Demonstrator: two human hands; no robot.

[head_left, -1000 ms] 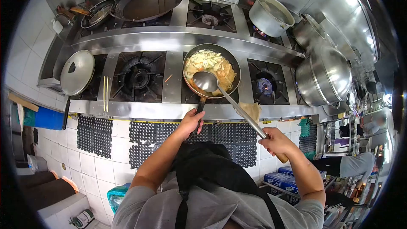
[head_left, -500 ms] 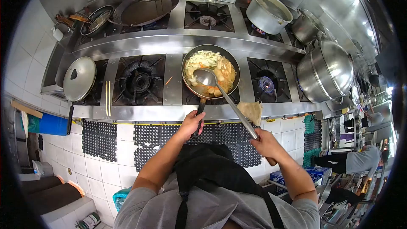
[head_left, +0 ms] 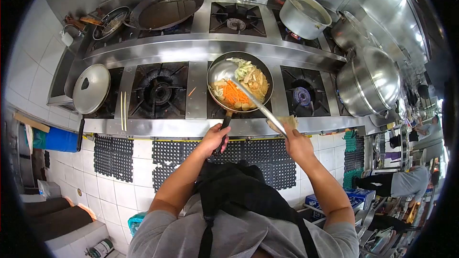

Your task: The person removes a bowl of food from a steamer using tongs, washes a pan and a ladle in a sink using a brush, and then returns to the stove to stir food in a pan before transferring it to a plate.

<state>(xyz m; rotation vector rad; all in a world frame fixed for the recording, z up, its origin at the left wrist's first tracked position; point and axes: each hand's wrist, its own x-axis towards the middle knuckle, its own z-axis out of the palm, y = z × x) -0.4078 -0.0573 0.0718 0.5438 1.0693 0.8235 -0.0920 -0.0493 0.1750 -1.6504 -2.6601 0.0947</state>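
Observation:
A frying pan (head_left: pixel 254 58) sits on a front-row burner, and my left hand (head_left: pixel 214 140) is closed around its dark handle. My right hand (head_left: pixel 299 145) grips the long handle of a metal ladle (head_left: pixel 223 70), whose bowl lies in the left part of the pan. Orange carrot strips (head_left: pixel 234 95) show at the lower left of the food, below the ladle's handle. Pale shredded vegetable (head_left: pixel 245 68) is near the pan's far side, and brownish noodle-like strands (head_left: pixel 259 85) fill the right. A beige cloth (head_left: pixel 282 123) on the stove's front edge is partly behind my right hand.
Two chopsticks (head_left: pixel 123 110) and a lidded pan (head_left: pixel 92 89) are on the left. A large wok (head_left: pixel 143 19), an open pot (head_left: pixel 306 17) and a domed steamer pot (head_left: pixel 368 81) stand around the stove. The right burner (head_left: pixel 302 96) shows a blue flame. Another person (head_left: pixel 409 181) is far right.
The ladle's bowl has moved toward the pan's far left, and my right hand has moved forward. More carrot strips show now, and the pale vegetable is pushed over to the right.

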